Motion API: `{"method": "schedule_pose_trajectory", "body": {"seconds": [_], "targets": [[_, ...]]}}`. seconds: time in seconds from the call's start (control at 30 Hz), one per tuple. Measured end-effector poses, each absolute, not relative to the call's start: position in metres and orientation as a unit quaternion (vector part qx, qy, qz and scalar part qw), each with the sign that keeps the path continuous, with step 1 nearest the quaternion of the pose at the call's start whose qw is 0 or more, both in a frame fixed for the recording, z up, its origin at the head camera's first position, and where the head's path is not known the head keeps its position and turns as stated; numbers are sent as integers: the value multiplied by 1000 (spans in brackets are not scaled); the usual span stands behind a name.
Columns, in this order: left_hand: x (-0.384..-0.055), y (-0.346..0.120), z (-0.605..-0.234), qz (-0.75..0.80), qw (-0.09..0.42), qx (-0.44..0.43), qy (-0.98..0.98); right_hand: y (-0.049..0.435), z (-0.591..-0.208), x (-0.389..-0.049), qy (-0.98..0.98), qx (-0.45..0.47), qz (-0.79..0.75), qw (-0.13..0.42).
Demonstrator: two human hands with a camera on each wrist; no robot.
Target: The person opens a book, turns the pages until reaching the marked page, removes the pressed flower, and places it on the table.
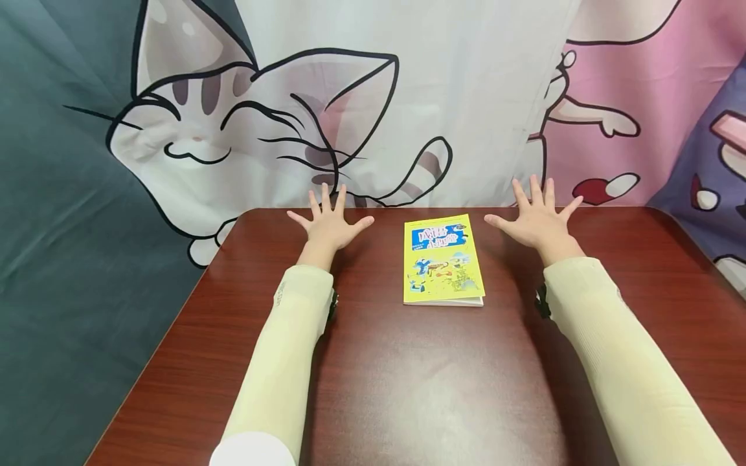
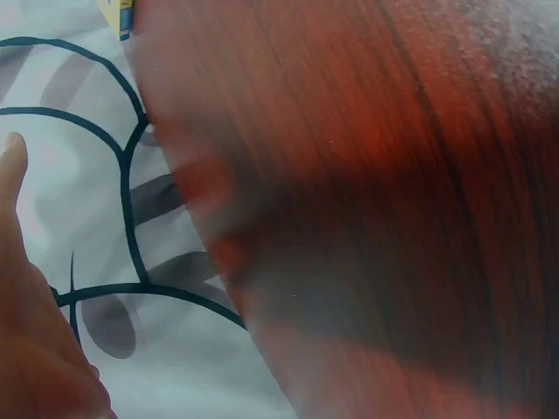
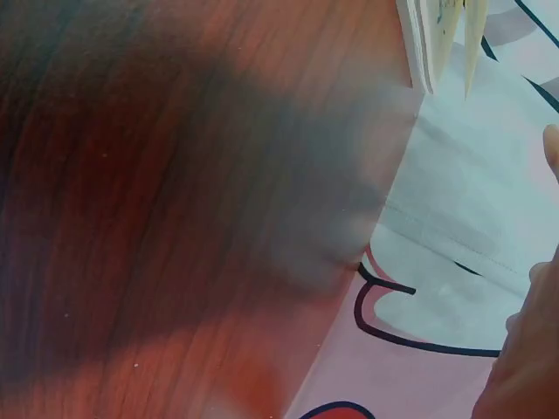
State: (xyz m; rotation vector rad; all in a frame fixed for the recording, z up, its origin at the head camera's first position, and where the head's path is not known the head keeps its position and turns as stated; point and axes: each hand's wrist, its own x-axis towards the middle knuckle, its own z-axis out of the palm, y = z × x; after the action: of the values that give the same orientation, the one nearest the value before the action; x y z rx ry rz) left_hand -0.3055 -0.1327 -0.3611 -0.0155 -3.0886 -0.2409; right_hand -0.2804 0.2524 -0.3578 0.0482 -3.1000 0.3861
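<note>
A yellow paperback book (image 1: 444, 268) with a blue title panel and small cartoon drawings lies on the brown wooden table, its cover facing up. To its left my left hand (image 1: 327, 226) is held with fingers spread wide, holding nothing. My right hand (image 1: 539, 220) is spread the same way on the book's other side, also holding nothing. In the left wrist view only part of the left hand (image 2: 39, 314) and a corner of the book (image 2: 120, 17) show. The right wrist view has the book's page edges (image 3: 424, 44) at the top and part of the right hand (image 3: 528, 340).
The reddish-brown table (image 1: 408, 375) has its far edge against a hanging curtain (image 1: 466, 97) printed with cartoon cats. Light sleeves (image 1: 285, 349) cover both forearms, with a dark strap at each wrist. A white round shape (image 1: 252, 450) overlaps the left sleeve at the bottom.
</note>
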Motion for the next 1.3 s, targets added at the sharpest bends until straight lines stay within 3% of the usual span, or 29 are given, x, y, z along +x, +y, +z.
{"method": "schedule_pose_trajectory", "body": {"seconds": [0.23, 0.5, 0.77, 1.0, 1.3], "targets": [[-295, -109, -355, -97, 31, -70, -992, 248, -356, -280, -987, 41, 146, 45], [-255, -58, -364, -111, -79, -190, -972, 246, -360, -266, -970, 26, 240, 30], [-232, -35, -374, -123, -148, -216, -957, 248, -371, -246, -933, -9, 358, 16], [-224, -32, -376, -156, -161, -212, -951, 243, -381, -235, -899, -13, 438, -2], [-222, -29, -383, -143, -152, -233, -950, 229, -403, -236, -842, 16, 535, -64]]}}
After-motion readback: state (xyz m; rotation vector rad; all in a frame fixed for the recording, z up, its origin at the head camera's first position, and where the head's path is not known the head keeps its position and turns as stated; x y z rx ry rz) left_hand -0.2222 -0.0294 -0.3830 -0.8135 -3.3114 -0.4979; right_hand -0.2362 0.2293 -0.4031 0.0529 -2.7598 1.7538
